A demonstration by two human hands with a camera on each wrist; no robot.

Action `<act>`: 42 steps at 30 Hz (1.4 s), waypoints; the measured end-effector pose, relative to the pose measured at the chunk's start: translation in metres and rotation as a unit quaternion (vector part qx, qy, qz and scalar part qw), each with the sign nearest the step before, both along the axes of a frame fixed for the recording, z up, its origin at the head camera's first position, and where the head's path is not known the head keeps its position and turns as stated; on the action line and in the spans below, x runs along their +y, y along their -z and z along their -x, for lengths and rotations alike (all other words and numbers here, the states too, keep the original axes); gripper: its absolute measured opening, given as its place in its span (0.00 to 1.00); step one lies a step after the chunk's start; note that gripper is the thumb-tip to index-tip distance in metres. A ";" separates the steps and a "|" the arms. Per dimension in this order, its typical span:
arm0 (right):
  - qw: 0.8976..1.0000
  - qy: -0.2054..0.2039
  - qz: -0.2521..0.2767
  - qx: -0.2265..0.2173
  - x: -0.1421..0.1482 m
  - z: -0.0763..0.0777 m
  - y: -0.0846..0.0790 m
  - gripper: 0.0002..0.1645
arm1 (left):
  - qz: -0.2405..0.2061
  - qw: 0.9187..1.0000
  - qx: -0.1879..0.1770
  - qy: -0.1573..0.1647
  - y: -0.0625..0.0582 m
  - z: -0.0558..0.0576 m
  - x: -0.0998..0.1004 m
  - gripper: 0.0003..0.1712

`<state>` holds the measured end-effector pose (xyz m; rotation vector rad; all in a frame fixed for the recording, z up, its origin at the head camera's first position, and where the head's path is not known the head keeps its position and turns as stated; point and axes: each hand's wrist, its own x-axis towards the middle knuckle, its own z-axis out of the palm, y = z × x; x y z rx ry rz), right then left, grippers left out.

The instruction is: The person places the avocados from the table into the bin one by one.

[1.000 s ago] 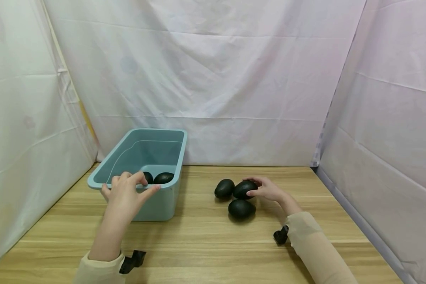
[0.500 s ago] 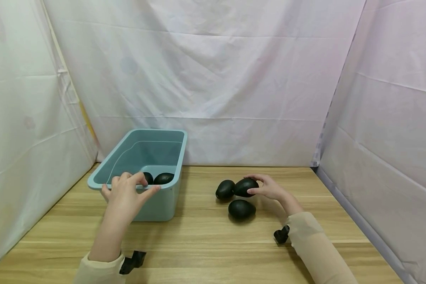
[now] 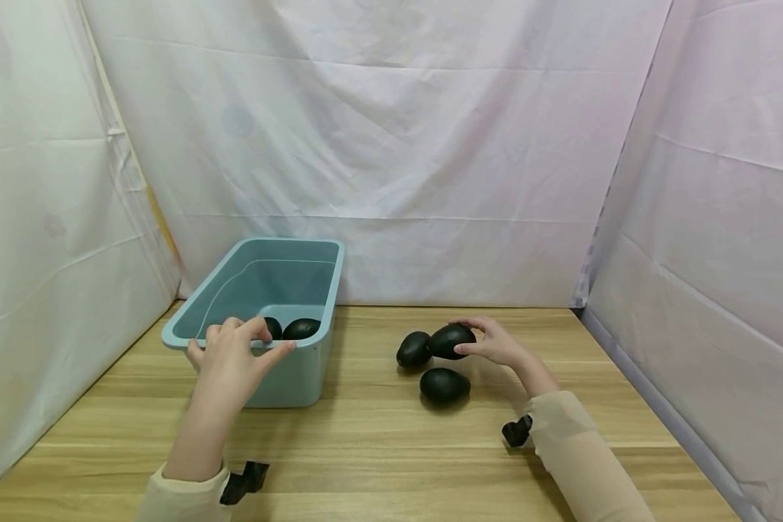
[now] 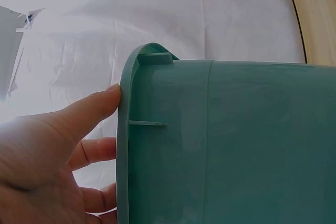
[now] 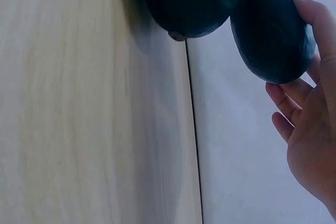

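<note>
My left hand [image 3: 228, 359] grips the near rim of a blue-green plastic bin [image 3: 287, 377], fingers over the edge and thumb along it. The left wrist view shows the thumb [image 4: 97, 109] against the rim from outside. Inside the bin lie two dark avocados [image 3: 302, 328], one partly behind my fingers. My right hand [image 3: 494, 345] pinches a dark avocado [image 3: 452, 341] between thumb and fingers. A second avocado [image 3: 414, 350] sits just left of it. Nearer to me lies a third avocado [image 3: 445, 386], its stem end [image 5: 177, 36] showing in the right wrist view.
A wood-grain table [image 3: 378, 464] carries everything. White cloth [image 3: 391, 145] hangs at the back and on both sides. Black straps or devices [image 3: 517, 431] are on both wrists.
The avocado in my right hand has risen slightly, opening a gap to the nearer avocado. The left avocado has shifted slightly right. My left hand and the bin have stayed put.
</note>
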<state>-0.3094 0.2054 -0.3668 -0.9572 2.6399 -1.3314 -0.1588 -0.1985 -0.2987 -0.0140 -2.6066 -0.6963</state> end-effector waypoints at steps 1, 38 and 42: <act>1.000 0.002 -0.002 0.002 -0.001 -0.001 0.000 0.30 | 0.000 1.000 0.000 0.000 0.000 0.000 0.000 0.18; 0.998 0.041 -0.007 0.037 -0.018 -0.003 0.014 0.34 | 0.003 1.000 0.012 -0.003 0.001 0.000 0.001 0.18; 0.998 0.039 -0.009 0.039 -0.021 -0.004 0.015 0.35 | 0.005 1.000 0.011 -0.004 0.001 0.000 0.001 0.18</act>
